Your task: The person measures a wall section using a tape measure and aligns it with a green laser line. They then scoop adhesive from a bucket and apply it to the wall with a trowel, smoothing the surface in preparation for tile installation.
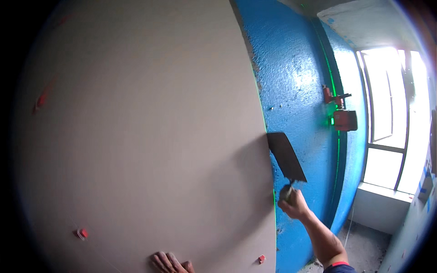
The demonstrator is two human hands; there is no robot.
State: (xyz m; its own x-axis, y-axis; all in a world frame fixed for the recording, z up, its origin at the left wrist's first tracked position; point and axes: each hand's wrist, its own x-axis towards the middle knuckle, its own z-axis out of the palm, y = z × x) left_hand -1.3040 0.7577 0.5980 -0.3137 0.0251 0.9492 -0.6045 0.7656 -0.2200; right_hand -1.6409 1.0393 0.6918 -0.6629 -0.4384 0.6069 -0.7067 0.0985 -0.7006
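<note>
My right hand (293,204) is closed around the handle of a trowel with a broad, dark blade (288,158). The blade's upper end meets the right edge of a large beige-grey wall slab (159,113), in front of the blue-coated wall (291,73). Low on the slab, my left hand (172,263) lies against its face with the fingers stretched out; the palm is cut off by the lower rim. A thin green laser line runs along the slab's edge. Rough grey mortar shows behind that edge higher up.
A red laser level (345,120) is mounted on the blue wall, casting a green vertical line. Small red clips (261,259) dot the slab, another red clip (82,234) at lower left. A bright window (387,113) stands at right, above a pale ledge (382,204) and a concrete floor (368,243).
</note>
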